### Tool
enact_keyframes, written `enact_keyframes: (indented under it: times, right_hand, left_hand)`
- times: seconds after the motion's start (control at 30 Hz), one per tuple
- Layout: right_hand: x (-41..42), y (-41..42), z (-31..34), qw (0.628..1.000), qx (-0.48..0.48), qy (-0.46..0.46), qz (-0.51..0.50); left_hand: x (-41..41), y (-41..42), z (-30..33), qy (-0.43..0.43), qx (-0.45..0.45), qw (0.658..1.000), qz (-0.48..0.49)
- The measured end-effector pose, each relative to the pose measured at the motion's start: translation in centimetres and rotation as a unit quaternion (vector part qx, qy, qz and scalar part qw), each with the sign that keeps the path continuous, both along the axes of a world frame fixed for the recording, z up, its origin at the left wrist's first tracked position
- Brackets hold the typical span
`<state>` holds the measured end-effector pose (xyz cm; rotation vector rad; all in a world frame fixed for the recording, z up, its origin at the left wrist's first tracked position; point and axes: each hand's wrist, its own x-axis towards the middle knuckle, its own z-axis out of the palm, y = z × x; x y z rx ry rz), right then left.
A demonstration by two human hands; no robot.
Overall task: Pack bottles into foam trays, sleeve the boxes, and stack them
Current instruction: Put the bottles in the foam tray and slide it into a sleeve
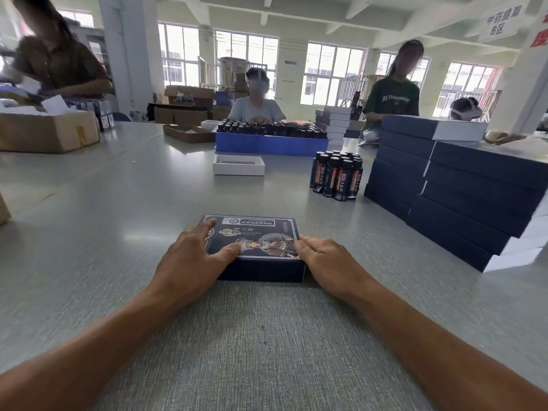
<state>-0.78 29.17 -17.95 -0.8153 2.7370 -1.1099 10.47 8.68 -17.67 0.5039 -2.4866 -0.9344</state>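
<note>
A flat rectangular dark-blue printed cardboard box [255, 247] lies on the grey, finely woven-textured tabletop [124, 209], at the centre of the view; its glossy top bears a pale border, characters and an armoured figure; its near side is plain navy. The left hand [192, 256] rests at the box's 8 o'clock corner, fingers spread flat over the lid and thumb laid along the near edge, pressing rather than clamping; the right hand [323, 259] sits against the 4 o'clock corner, fingers curled loosely together with the knuckles touching the box's right end; it grips nothing.

At 1 o'clock stands a tight cluster of small dark glass bottles [336, 176] with black caps and orange-marked labels, upright; just beside them, at 2 o'clock, rise staggered stacks of matte navy sleeved boxes [462, 188] with white ends showing. At 12 o'clock sits an open white tray [238, 165], shallow and rectangular; beyond it a blue plastic crate [271, 145] filled with capped bottles. At 10 o'clock lies a brown corrugated carton [47, 130].
</note>
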Motion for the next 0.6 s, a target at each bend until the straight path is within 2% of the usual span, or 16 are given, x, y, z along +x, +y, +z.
enact_keyframes:
  times: [0.6]
  right_hand:
    - [0.28,0.14,0.12,1.0,-0.018,-0.017,0.002]
  left_hand:
    - [-0.39,-0.37,-0.23,-0.056,-0.062,0.996,0.01]
